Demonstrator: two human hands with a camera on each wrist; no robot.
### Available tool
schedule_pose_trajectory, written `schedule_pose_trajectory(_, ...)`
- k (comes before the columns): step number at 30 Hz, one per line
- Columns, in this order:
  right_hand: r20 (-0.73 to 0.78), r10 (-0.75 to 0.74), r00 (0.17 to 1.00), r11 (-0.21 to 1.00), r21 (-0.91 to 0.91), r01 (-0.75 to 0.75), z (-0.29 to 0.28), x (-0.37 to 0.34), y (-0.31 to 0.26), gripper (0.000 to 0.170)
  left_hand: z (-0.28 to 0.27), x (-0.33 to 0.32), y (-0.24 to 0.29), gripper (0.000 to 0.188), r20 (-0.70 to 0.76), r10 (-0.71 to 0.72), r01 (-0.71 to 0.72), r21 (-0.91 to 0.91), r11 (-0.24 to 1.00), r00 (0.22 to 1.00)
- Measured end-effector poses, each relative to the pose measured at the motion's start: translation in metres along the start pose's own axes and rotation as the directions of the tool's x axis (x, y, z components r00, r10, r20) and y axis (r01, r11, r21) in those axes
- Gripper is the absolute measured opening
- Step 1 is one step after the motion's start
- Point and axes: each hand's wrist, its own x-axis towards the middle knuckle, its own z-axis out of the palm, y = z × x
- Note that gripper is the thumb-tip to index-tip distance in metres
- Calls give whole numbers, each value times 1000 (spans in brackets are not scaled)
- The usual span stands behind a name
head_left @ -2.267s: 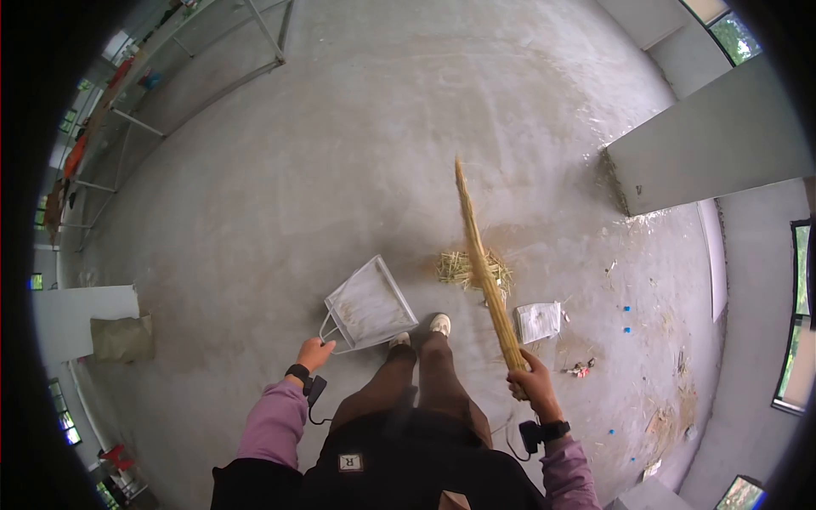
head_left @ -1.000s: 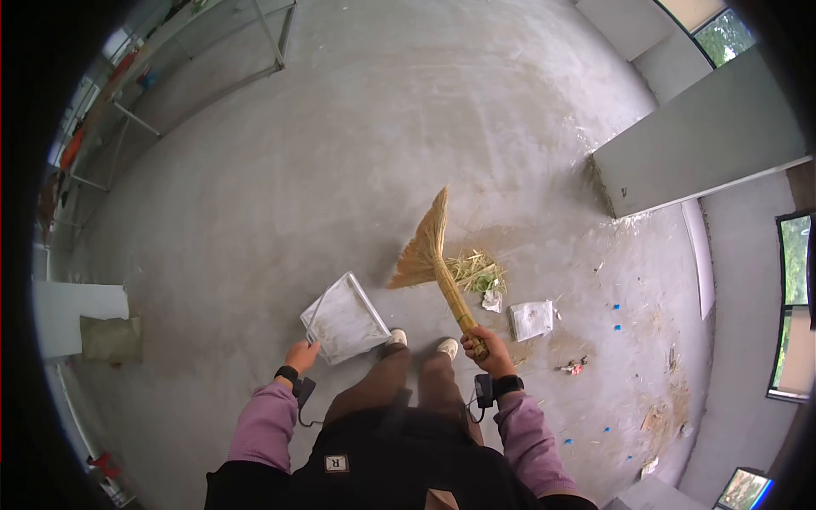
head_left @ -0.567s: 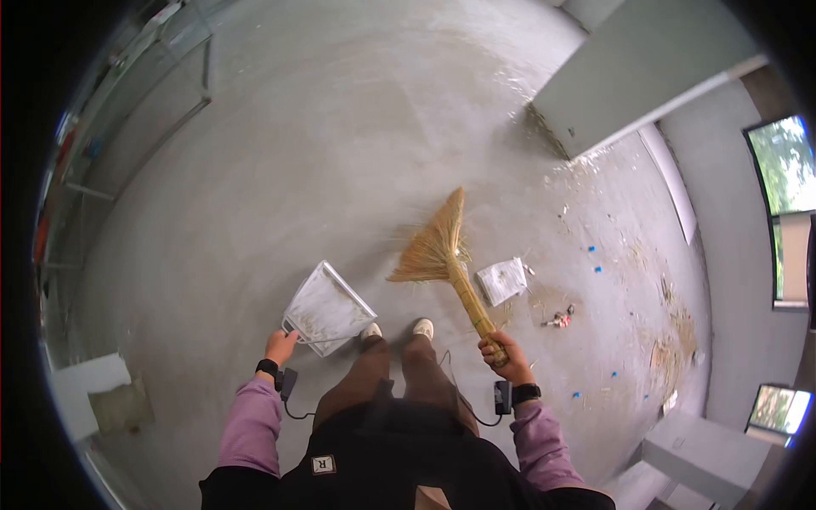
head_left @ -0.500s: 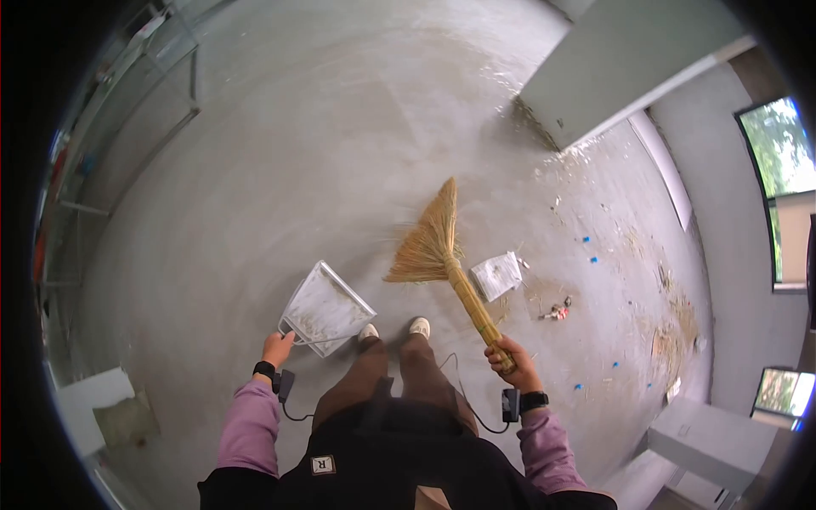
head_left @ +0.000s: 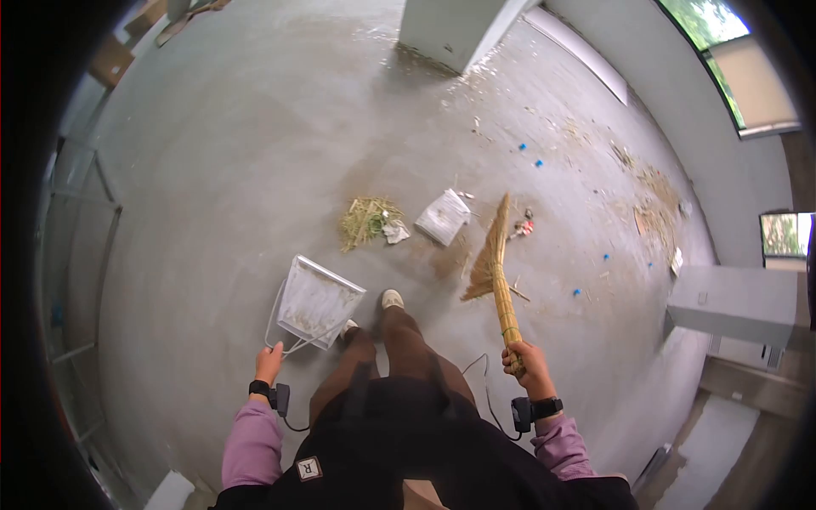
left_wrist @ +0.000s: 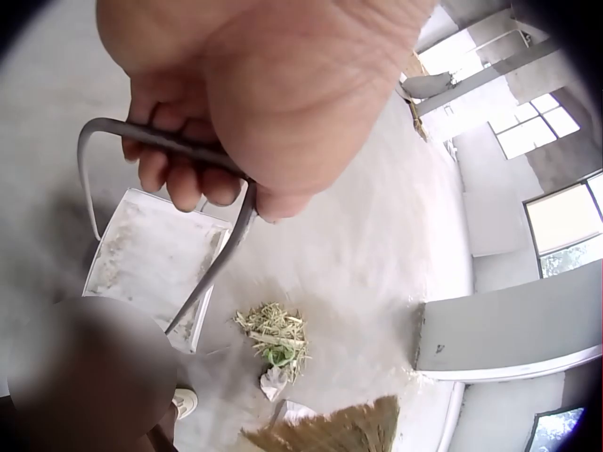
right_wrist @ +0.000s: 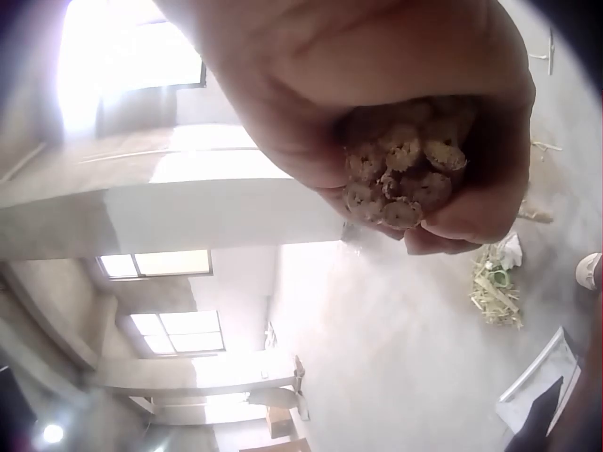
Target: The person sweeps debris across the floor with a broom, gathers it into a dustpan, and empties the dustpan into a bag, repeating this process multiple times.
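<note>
My left hand (head_left: pixel 269 364) grips the wire handle (left_wrist: pixel 90 179) of a white dustpan (head_left: pixel 319 302), which is low over the floor in front of my left foot. In the left wrist view the fingers curl round the grey handle, and pale dirt marks the pan. My right hand (head_left: pixel 531 370) holds a straw broom (head_left: pixel 503 293) by its bundled stalk, whose cut ends (right_wrist: pixel 400 179) show in the right wrist view. Its fanned bristles (head_left: pixel 486 268) are to the right of a white flat packet (head_left: pixel 443 218). Left of that packet lies a heap of straw (head_left: pixel 365 223) with a crumpled white scrap (head_left: pixel 395 231).
Red-and-white litter (head_left: pixel 524 226) lies just beyond the broom. Small blue pieces (head_left: pixel 539 163) and straw bits (head_left: pixel 654 183) are scattered to the right. A grey pillar (head_left: pixel 450 34) stands ahead, with a wall and windows at right. A metal frame (head_left: pixel 85 200) stands at left.
My view has turned right. The broom has swung from the straw heap, which it was covering, to the right side of the packet. The left hand keeps hold of the dustpan's handle.
</note>
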Motion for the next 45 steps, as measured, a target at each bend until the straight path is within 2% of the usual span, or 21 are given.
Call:
schedule_pose_trajectory(2, -104, 76, 992, 990, 123, -63, -24, 5, 11, 15, -5, 2, 5, 50, -2, -20, 20, 0, 1000, 1000)
schedule_pose_trajectory(5, -182, 183, 966, 947, 297, -123, -56, 16, 33, 14, -8, 8, 1, 50, 48, 0, -7, 140, 990, 999)
schedule_pose_trajectory(10, -247, 298, 922, 859, 491, -146, -120, 54, 80, 14, 3, 8, -18, 51, 31, 58, -63, 226, 972, 998)
schedule_pose_trajectory(13, -208, 398, 894, 816, 525, -241, -158, 85, 103, 13, 2, 4, -32, 51, 62, 75, -89, 272, 958, 995)
schedule_pose_trajectory(17, -91, 132, 987, 963, 247, -106, -182, 144, 151, 12, 5, 1, -34, 51, 80, 55, -77, 298, 952, 995)
schedule_pose_trajectory(18, -171, 266, 949, 906, 380, -186, -163, 147, 145, 13, 5, 2, -37, 51, 75, 61, -80, 283, 956, 995)
schedule_pose_trajectory(19, -233, 299, 925, 921, 325, -216, -130, 137, 129, 12, 7, 4, -44, 51, 69, 66, -83, 268, 960, 995)
schedule_pose_trajectory(21, -243, 307, 920, 938, 240, -249, -92, 147, 128, 12, 7, 7, -52, 51, 65, 66, -81, 256, 963, 996)
schedule_pose_trajectory(23, -183, 219, 958, 975, 74, -209, -48, 136, 122, 12, 7, 11, -56, 51, 67, 59, -74, 261, 962, 996)
schedule_pose_trajectory(26, -90, 154, 984, 988, -5, -155, -2, 134, 123, 11, 7, 15, -69, 50, 77, 66, -88, 324, 942, 995)
schedule_pose_trajectory(27, -62, 123, 990, 992, -28, -125, 12, 134, 123, 11, 7, 13, -69, 50, 74, 56, -76, 292, 953, 996)
schedule_pose_trajectory(30, -105, 7, 994, 977, -213, -29, 56, 110, 105, 14, 4, 4, -59, 51, 67, 40, -55, 229, 972, 997)
schedule_pose_trajectory(32, 15, 22, 1000, 952, -305, -17, 73, 86, 83, 14, 3, 6, -59, 51, 73, 56, -71, 228, 971, 996)
schedule_pose_trajectory(33, 73, 34, 997, 937, -350, -7, 79, 79, 76, 15, 2, 5, -57, 51, 70, 73, -88, 243, 966, 995)
schedule_pose_trajectory(36, 217, 153, 964, 965, -243, -98, 65, 79, 66, 15, -5, 1, -49, 51, 59, 107, -119, 267, 956, 993)
schedule_pose_trajectory(40, 167, 155, 974, 982, -129, -135, 43, 13, 26, 17, -18, -13, -43, 51, 49, 101, -110, 256, 960, 994)
schedule_pose_trajectory(45, 88, 138, 986, 985, -120, -127, 28, -37, 32, 17, -32, -22, -34, 51, 66, 65, -78, 218, 973, 996)
